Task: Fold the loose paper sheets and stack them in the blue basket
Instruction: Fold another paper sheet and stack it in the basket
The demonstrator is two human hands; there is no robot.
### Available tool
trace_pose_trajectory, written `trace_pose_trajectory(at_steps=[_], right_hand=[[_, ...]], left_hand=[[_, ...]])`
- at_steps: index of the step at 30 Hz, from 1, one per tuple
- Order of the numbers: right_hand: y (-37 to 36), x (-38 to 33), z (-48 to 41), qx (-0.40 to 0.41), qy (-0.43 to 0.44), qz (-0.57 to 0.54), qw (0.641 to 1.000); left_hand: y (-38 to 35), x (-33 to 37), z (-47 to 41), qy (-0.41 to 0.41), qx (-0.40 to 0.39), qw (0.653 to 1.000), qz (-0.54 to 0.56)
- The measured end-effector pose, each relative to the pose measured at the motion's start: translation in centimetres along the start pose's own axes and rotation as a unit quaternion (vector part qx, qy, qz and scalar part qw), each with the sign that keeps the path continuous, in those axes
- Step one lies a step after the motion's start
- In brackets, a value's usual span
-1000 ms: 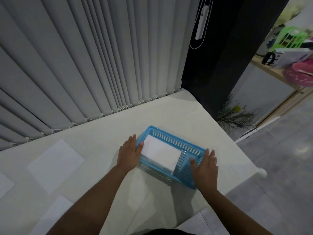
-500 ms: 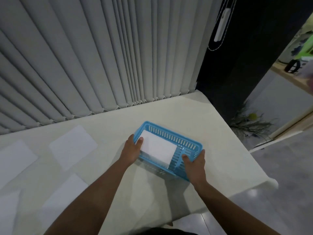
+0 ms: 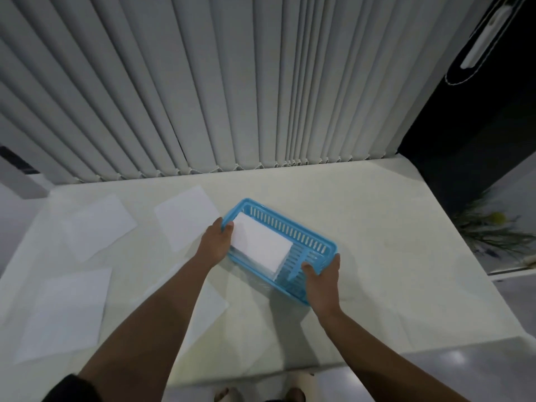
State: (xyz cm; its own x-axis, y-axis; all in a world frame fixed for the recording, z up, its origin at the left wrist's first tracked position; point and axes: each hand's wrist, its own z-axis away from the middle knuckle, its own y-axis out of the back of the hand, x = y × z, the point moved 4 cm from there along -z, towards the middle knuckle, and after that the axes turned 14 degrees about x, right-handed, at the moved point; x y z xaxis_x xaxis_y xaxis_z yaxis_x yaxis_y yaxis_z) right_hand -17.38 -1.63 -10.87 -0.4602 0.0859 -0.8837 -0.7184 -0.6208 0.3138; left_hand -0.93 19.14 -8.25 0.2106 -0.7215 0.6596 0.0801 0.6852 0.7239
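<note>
The blue basket (image 3: 293, 227) stands on the white table, a little right of its middle. Folded white paper (image 3: 259, 246) lies stacked in its left part. My left hand (image 3: 216, 242) grips the basket's left end, thumb over the rim. My right hand (image 3: 322, 281) grips its near right corner, thumb inside. Loose flat sheets lie on the table to the left: one (image 3: 185, 216) just left of the basket, one (image 3: 100, 226) further left, one (image 3: 65, 313) near the front left, and one (image 3: 207, 310) partly under my left forearm.
Grey vertical blinds (image 3: 232, 82) hang along the table's (image 3: 377, 242) far edge. A dark panel with a white handle (image 3: 483, 42) stands at the back right. A plant (image 3: 493, 230) sits on the floor past the table's right edge. My feet show below the front edge.
Both hands went from resting beside the basket to gripping its ends. The view swung left, so the basket sits more to the right and more loose sheets show.
</note>
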Motion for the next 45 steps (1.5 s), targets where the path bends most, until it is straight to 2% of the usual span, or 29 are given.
trace_pose_trajectory(at_steps=[7,9,12,15,18,22,25,27,30,33,35,39,42,45], right_hand=[[-1.3,1.2,2.1,0.028,0.016,0.040,0.999],[-1.3,0.9,2.5,0.047,0.038,0.085,0.994],[-1.2,-0.5,3.8,0.105,0.121,0.246,0.956],[-2.0,-2.4,5.7,0.164,0.229,0.332,0.901],[-4.2,-3.5,7.1,0.110,0.246,0.371,0.889],[-8.8,-4.9,9.9,0.018,0.352,0.396,0.848],[-13.3,-5.2,12.0,-0.065,0.476,0.429,0.765],[-16.3,-4.9,13.2,-0.138,0.528,0.454,0.704],[-20.4,-4.4,14.5,-0.233,0.559,0.481,0.634],[-23.8,-3.6,15.2,-0.285,0.561,0.521,0.577],[-25.4,-3.1,15.1,-0.295,0.546,0.550,0.559],[-27.2,-3.0,14.9,-0.295,0.521,0.561,0.572],[-27.6,-3.4,14.8,-0.282,0.543,0.573,0.546],[-27.5,-3.9,14.9,-0.266,0.566,0.565,0.538]], left_hand=[[0.2,-2.5,-0.7,-0.026,-0.039,0.999,-0.025],[0.5,-3.2,-0.6,-0.042,-0.044,0.997,-0.037],[1.6,-4.6,-0.3,-0.069,-0.020,0.996,-0.054],[3.4,-6.5,-0.2,-0.075,0.007,0.996,-0.048],[5.7,-9.0,0.0,-0.069,0.041,0.996,-0.051],[8.6,-13.1,1.5,-0.054,0.065,0.992,-0.099],[10.2,-16.0,2.9,-0.037,0.062,0.987,-0.140],[10.7,-17.4,3.8,-0.038,0.056,0.986,-0.153],[10.8,-19.3,4.7,-0.038,0.044,0.987,-0.151],[10.4,-20.4,5.3,-0.056,0.036,0.984,-0.166],[10.3,-20.7,5.1,-0.062,0.042,0.982,-0.174],[10.3,-20.3,4.6,-0.033,0.036,0.988,-0.147],[10.3,-20.7,4.2,0.043,0.017,0.994,-0.101],[10.8,-20.8,3.9,0.022,0.026,0.991,-0.130]])
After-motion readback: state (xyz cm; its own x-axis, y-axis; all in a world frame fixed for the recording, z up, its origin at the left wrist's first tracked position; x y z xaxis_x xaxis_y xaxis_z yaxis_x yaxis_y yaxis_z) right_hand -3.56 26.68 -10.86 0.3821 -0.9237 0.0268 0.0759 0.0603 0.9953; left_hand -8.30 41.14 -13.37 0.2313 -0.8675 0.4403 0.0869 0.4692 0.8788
